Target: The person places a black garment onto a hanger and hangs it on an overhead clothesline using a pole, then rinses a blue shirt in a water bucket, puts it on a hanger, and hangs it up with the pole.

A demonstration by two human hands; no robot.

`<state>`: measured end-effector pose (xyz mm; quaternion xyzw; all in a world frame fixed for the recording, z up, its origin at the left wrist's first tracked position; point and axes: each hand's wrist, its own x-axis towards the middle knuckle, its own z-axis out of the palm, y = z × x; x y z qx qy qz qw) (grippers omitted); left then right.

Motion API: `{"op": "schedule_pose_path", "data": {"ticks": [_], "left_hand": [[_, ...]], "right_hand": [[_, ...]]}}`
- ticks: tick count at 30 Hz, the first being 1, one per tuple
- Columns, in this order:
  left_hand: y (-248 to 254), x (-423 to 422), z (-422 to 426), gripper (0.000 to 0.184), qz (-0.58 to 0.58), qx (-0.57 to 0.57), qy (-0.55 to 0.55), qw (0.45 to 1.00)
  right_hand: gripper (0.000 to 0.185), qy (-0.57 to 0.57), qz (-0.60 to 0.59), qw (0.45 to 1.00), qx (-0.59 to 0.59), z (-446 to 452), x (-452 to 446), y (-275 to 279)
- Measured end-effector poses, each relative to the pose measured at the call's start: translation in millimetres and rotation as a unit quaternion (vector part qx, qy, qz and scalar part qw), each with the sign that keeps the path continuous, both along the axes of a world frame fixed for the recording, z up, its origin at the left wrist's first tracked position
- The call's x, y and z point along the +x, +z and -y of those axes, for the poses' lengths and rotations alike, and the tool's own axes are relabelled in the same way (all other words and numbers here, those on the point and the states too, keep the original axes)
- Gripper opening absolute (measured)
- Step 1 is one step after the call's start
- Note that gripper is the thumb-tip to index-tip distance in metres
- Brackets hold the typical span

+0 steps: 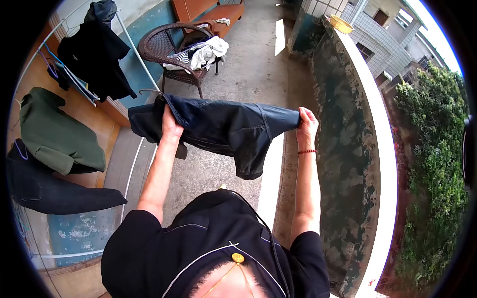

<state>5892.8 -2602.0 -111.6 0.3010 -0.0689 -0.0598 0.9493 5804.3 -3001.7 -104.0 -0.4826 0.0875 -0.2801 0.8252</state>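
Over the floor [248,64], a dark garment [213,121] stretches left to right, my left fingers [167,115] gripping near the hook [144,90], right fingers [305,114] its right end.

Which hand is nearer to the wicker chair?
Left. The left hand is just below the wicker chair in view; the right hand is farther off, toward the wall.
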Motion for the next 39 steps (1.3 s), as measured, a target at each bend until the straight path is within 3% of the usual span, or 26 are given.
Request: {"op": "schedule_pose_path", "data": {"ticks": [3,5,6,7,9,11,13,18,20,24,25,29,31,37,39], "left_hand": [[9,37,22,0.030,-0.008,0.000,0.000,1.000],[24,53,38,0.031,0.011,-0.039,-0.047,0.998],[22,67,44,0.032,0.015,-0.056,-0.060,0.997],[19,79,52,0.032,0.011,-0.055,-0.063,0.996],[15,105,75,0.032,0.035,0.004,-0.048,0.998],[13,129,95,0.032,0.048,0.015,-0.052,0.997],[8,153,116,0.032,0.075,0.041,-0.046,0.995],[-6,217,143,0.033,0.076,0.110,0.003,0.991],[22,225,169,0.024,0.021,0.109,0.076,0.991],[-11,286,200,0.023,0.032,0.127,0.170,0.977],[2,292,216,0.023,0.037,0.125,0.176,0.976],[34,320,279,0.022,0.006,0.024,0.175,0.984],[35,343,304,0.020,-0.024,-0.042,0.116,0.992],[30,395,360,0.022,-0.067,-0.032,0.048,0.996],[22,425,371,0.023,-0.093,-0.033,0.058,0.993]], "right_hand": [[0.013,0.017,0.045,0.999,0.014,19,9,34],[0.021,0.127,-0.070,0.988,0.062,33,19,29],[0.039,0.217,-0.158,0.953,0.141,25,21,39],[0.051,0.276,-0.214,0.927,0.137,34,26,23],[0.056,0.333,-0.315,0.879,0.130,42,48,-3],[0.051,0.353,-0.341,0.867,0.093,49,79,-35],[0.032,0.340,-0.318,0.885,-0.010,57,106,-41],[0.020,0.237,-0.089,0.959,0.129,118,186,-40],[0.019,0.180,-0.037,0.976,0.121,142,213,-17],[0.015,0.151,0.061,0.984,0.078,175,248,60],[0.016,0.157,0.080,0.982,0.062,186,257,72],[0.014,0.113,0.053,0.992,-0.008,237,305,65],[0.012,0.104,0.012,0.994,-0.030,262,325,46],[0.015,0.045,0.040,0.998,-0.029,296,378,28],[0.018,0.033,0.068,0.994,-0.078,310,400,36]]}}
